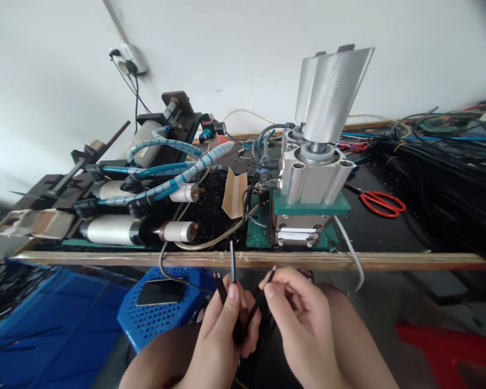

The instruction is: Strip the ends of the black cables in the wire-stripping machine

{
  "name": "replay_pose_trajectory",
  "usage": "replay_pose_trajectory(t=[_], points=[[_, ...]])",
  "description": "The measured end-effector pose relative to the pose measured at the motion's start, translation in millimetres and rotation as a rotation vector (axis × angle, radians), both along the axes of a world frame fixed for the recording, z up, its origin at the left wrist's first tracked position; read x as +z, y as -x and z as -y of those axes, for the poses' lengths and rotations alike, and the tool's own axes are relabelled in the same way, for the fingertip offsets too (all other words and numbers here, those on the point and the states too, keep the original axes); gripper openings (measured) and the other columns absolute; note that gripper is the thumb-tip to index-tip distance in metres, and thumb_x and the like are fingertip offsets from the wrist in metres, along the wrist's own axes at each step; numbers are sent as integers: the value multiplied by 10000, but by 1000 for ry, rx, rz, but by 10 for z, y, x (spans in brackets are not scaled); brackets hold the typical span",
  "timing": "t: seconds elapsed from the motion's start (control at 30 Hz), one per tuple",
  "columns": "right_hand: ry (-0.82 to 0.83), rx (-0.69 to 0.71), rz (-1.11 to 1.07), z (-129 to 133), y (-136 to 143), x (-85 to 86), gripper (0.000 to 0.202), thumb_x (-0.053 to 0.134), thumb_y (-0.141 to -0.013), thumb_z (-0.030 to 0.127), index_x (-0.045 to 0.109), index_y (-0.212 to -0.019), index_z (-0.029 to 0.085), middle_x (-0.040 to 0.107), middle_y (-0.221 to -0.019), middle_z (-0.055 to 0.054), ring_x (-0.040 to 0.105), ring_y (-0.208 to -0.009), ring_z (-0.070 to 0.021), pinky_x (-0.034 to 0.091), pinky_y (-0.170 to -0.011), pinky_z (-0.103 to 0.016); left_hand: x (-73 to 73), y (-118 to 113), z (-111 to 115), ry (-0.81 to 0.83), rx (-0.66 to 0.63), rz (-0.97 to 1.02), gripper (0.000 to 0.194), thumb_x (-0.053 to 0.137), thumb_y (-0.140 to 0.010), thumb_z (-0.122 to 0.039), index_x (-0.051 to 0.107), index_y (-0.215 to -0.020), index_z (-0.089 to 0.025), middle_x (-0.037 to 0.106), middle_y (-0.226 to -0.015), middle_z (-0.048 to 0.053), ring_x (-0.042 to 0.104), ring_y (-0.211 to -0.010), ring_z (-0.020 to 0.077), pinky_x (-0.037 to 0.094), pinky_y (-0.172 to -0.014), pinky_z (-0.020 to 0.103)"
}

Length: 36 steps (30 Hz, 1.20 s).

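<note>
A wood-edged black workbench (389,262) spans the view, bearing a boxy metal pneumatic press (314,178) with knurled silver tubes above. Before it, the left hand (217,336) is closed around a bundle of slim, black-sheathed cables (222,289), their ends pointing up toward the bench. The right hand (302,316) pinches a single black cable (259,305) between thumb and forefinger, near its tip. That cable's long axis slants up and rightward from the left fist, so the right hand is nearer its upper end. Tiny reddish and pale cores apparently show at the tips, though blur leaves this unsure.
</note>
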State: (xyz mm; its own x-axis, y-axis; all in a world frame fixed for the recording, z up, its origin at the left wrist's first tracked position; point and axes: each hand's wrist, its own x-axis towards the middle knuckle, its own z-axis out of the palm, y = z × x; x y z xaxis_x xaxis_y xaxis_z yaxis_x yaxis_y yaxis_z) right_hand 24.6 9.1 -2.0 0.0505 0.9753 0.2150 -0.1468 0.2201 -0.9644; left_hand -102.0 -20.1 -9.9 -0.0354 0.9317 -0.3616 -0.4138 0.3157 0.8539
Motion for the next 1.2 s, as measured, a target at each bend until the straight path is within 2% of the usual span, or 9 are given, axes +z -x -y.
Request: replay_pose_trajectory(t=[0.1,0.17,0.27,0.43,0.53,0.63,0.73,0.97,1.2], points=[[-75,-32,-29,56,5,-6,313,615,-1058,350,640,-777,215,596,-779,-14,540,-605,-133,428,-506,-219,41,-5,-33,-123,48,-7,549,840,-887,-664,575,-760,-200,545,-723,-25,500,-634,121,460,-588,231],[-51,26,-69,106,2,-14,284,589,-1101,387,693,-897,220,644,-876,-29,513,-569,-105,381,-461,-206,36,19,-38,-229,36,-56,508,769,-984,-598,582,-740,-193,545,-734,-14,504,-691,126,485,-683,233],[91,151,-187,136,-13,-26,271,544,-1148,447,675,-1026,243,658,-793,11,442,-466,-68,318,-419,-177,31,44,-44,-215,-15,-111,501,675,-1047,-601,572,-762,-202,479,-686,-29,435,-623,115,418,-599,224],[192,140,-309,-14,-98,-44,330,684,-1076,508,689,-939,208,652,-680,28,547,-461,-76,450,-438,-153,112,-20,-122,-100,-111,24,576,756,-939,-705,497,-765,-221,356,-640,-80,277,-509,74,253,-473,196],[230,213,-376,-98,-175,-74,356,730,-1049,477,764,-851,183,690,-657,0,632,-511,-94,528,-515,-169,164,-64,-181,-138,-135,76,558,765,-957,-659,493,-754,-216,311,-605,-97,247,-493,66,241,-462,182],[264,252,-447,-117,-233,-91,292,756,-1026,450,836,-909,195,736,-673,-19,706,-601,-126,590,-606,-197,203,-87,-224,-148,-158,100,565,749,-972,-651,490,-729,-210,317,-594,-91,240,-497,68,231,-460,181],[276,222,-416,-116,-272,-57,259,760,-1015,429,852,-914,209,742,-692,-21,700,-600,-133,577,-586,-212,218,-109,-268,-154,-139,106,532,747,-983,-625,510,-746,-212,325,-599,-88,235,-504,74,230,-466,187],[180,43,-68,-168,-295,39,383,677,-1051,413,747,-739,202,659,-578,8,512,-440,-96,371,-417,-207,170,-223,-372,-243,-145,58,482,736,-1010,-573,524,-764,-216,314,-603,-85,283,-531,97,280,-486,190],[154,-2,-246,-252,-202,-58,446,690,-1050,378,673,-639,206,599,-503,42,452,-391,-76,391,-427,-205,223,-327,-430,-213,-127,109,490,801,-948,-603,549,-770,-222,309,-596,-78,259,-542,102,233,-477,183]])
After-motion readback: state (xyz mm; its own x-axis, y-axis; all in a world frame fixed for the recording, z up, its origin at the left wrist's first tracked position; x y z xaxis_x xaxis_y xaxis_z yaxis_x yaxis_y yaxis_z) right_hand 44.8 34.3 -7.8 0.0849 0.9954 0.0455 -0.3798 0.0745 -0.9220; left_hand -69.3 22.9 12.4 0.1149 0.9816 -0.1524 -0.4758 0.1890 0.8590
